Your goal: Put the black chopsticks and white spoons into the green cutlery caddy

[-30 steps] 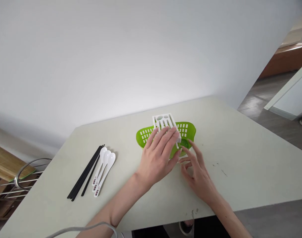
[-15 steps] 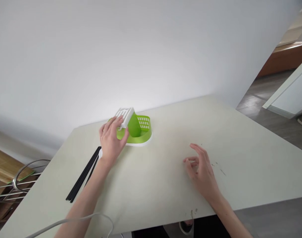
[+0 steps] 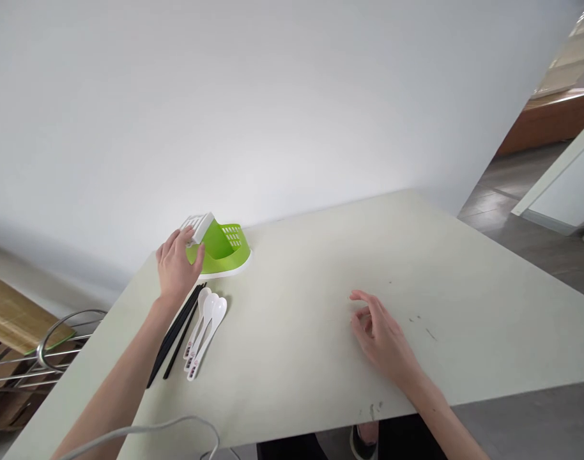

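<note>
A green utensil holder (image 3: 220, 262) with a white base and a white slotted top (image 3: 200, 223) stands near the back left of the table, against the wall. My left hand (image 3: 177, 265) grips its left side, with fingers on the slotted top and thumb in front of the green body. Just below lie black chopsticks (image 3: 177, 332), partly covered by my left forearm. Beside them, three white spoons (image 3: 209, 319) with printed handle ends lie fanned and overlapping. My right hand (image 3: 383, 335) rests over the table's right half, fingers loosely bent and apart, holding nothing.
A grey cable (image 3: 167, 420) crosses my left forearm near the table's front edge. Left of the table (image 3: 311, 383) are a metal wire rack (image 3: 43, 345) and a wooden board (image 3: 18, 313). A white wall (image 3: 292, 115) borders the back.
My left hand and the utensil holder have moved left along the back of the table. The spoons, mostly hidden by my arm before, now show. My right hand has hardly moved.
</note>
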